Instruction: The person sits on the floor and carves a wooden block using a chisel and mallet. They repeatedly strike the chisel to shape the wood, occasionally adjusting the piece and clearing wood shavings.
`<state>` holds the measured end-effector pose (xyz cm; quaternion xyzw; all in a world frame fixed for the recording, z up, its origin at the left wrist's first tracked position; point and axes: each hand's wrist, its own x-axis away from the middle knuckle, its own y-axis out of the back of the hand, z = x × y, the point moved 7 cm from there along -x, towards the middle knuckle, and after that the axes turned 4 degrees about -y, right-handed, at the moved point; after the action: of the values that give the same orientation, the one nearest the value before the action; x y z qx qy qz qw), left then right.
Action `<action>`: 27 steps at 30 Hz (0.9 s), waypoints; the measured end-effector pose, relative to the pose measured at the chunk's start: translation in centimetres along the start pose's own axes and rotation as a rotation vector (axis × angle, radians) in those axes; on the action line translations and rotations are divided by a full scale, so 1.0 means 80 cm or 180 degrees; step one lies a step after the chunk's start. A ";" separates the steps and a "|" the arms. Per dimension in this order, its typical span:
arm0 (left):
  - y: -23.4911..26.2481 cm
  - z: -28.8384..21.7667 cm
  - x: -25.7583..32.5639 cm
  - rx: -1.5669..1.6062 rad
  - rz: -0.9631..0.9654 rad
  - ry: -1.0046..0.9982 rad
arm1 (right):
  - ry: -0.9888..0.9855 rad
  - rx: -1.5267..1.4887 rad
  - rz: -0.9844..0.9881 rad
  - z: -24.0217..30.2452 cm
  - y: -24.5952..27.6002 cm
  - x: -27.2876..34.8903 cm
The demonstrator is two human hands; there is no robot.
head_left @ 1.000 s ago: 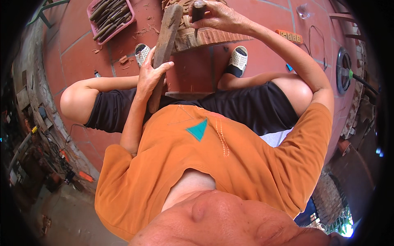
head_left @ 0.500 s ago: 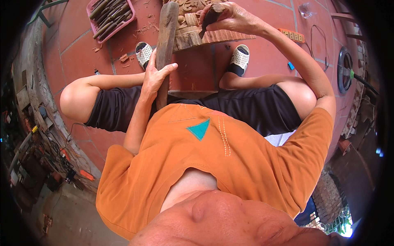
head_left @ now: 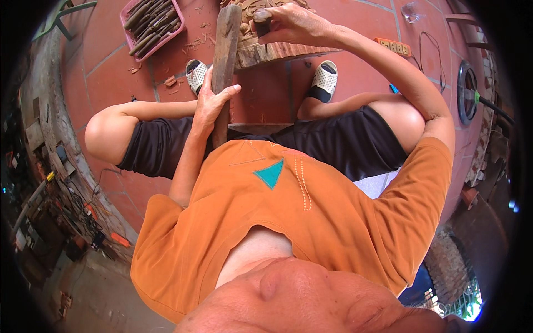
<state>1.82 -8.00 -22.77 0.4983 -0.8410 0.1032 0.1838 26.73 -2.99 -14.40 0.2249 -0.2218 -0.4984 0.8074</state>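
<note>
My left hand (head_left: pixel 211 108) is closed round the lower part of a long wooden bar (head_left: pixel 226 50), its thumb sticking out to the right. The bar stands along my left thigh, and its thick far end reaches beside a carved wooden piece (head_left: pixel 272 53). Over that carving, my right hand (head_left: pixel 291 25) grips a chisel (head_left: pixel 262 23) by its dark handle, whose blunt end shows between thumb and fingers. The chisel's blade is hidden from me. Relief patterns cover the carving's top, and its near edge is rough.
A pink basket (head_left: pixel 151 28) of dark-handled tools stands at the far left, with wood shavings (head_left: pixel 200 41) on the red tiles beside it. An orange power strip (head_left: pixel 393 46) and its cable lie at the right, near a round black-rimmed object (head_left: pixel 467 91). My feet flank the carving.
My right hand has moved left over the carving with the chisel, now turned so that mainly its handle end shows. My left hand and the bar have hardly moved.
</note>
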 end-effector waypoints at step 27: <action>-0.005 -0.011 0.007 0.0133 0.0092 0.0074 | 0.0440 0.1052 0.0012 0.029 -0.019 -0.033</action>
<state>2.15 -8.31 -21.74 0.4886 -0.8436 0.1292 0.1815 23.22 -1.53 -13.78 0.3878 -0.2451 -0.4370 0.7737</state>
